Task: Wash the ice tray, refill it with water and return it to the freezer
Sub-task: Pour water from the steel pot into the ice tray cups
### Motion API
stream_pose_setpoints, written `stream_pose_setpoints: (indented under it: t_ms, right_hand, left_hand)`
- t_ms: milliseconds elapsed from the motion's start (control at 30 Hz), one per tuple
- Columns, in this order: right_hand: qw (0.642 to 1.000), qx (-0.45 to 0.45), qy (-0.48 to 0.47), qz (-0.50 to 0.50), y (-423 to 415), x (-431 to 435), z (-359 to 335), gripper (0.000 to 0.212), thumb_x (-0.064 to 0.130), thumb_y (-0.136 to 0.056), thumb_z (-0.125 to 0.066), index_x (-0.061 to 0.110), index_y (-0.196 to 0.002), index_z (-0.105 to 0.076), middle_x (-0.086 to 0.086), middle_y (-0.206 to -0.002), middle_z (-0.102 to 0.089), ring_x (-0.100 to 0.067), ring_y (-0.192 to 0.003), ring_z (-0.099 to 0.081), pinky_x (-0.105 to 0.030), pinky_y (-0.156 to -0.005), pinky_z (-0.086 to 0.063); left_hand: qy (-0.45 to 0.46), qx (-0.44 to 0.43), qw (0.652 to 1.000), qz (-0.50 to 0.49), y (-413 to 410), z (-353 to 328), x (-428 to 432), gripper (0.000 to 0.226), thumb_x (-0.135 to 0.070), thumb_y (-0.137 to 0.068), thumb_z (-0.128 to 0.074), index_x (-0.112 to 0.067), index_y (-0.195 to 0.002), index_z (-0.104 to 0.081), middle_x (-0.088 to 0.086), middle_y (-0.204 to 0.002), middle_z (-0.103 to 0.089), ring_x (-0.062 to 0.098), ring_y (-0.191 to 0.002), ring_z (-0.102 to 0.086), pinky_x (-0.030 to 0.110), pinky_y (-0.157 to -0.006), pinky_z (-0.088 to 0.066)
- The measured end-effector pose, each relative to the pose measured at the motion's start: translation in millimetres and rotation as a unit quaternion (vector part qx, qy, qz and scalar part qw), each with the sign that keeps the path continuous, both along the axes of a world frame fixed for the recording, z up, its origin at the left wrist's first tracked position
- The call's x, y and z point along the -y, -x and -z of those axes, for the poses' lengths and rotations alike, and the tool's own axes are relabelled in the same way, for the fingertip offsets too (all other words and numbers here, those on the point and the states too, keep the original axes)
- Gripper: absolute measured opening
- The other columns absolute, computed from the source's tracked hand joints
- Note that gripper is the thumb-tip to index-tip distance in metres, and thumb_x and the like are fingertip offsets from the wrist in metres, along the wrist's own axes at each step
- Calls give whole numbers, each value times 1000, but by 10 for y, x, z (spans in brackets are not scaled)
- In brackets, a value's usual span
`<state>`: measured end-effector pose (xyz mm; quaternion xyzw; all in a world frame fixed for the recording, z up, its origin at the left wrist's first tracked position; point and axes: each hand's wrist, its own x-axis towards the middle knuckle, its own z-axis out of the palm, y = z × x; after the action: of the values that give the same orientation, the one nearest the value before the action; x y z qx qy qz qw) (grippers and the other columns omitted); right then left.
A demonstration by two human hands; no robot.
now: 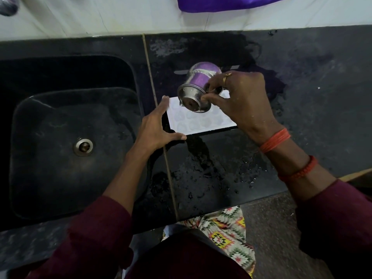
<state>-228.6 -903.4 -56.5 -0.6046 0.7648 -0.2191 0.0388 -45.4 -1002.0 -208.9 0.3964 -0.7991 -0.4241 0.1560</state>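
— Refilling judged under way: steel cup (pixel 198 87), clamped in the right hand (pixel 241 97), fingers curled, is tipped over the ice tray (pixel 201 122), right of the sink (pixel 60 137).
— Tray braced by the left hand (pixel 155 127), fingers spread; freezer return is left.

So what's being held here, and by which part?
The right hand grips a steel cup by its side near the rim, tilted over the ice tray. The left hand only braces the tray's left end with straight fingers.

The person wears maroon sleeves (pixel 96 228), a gold ring (pixel 225 78), orange wrist threads (pixel 275 140) and a red bead bracelet (pixel 302 172).
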Motion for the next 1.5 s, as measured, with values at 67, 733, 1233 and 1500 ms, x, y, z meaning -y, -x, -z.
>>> stream_pose_setpoints:
  t_ms: [67, 733, 1233, 1500]
  right_hand:
    - [1000, 5, -2, 6, 2, 20, -2, 25, 38, -83, -76, 16, -95, -78, -1, -91, -76, -15, -84, -68, -31, -82, -52]
    - [999, 1, 31, 12, 34, 225, -46, 26, 34, -85, -74, 12, -98, -76, -5, -94, -75, -15, -82, -67, -26, -80, -53]
    - [999, -30, 39, -5, 31, 235, -41, 24, 31, -86, -74, 11, -99, -75, -8, -98, -74, -19, -86, -68, -28, -81, -53]
    - [999, -33, 43, -7, 52, 218, -52, 24, 30, -85, -74, 10, -98, -74, -8, -99, -74, -17, -86, -67, -21, -79, -47]
  left_hand:
    - [-2, -1, 1000, 0, 0, 0, 2, 130, -43, -53, -97, -20, -158, -25, -4, -163, -28, 13, -147, -30, 20, -112, -22]
    - [-11, -2, 1000, -2, 6, 19, 13, 131, -43, -53, -97, -20, -159, -23, -7, -163, -26, 8, -146, -28, 14, -110, -19]
    - [-17, -4, 1000, -3, 0, 19, 11, 132, -40, -53, -97, -19, -159, -22, -5, -163, -26, 9, -147, -28, 16, -112, -19]
    - [-13, -6, 1000, 4, -6, -4, 7, 131, -40, -53, -97, -16, -158, -23, -3, -164, -24, 10, -148, -27, 18, -115, -19]
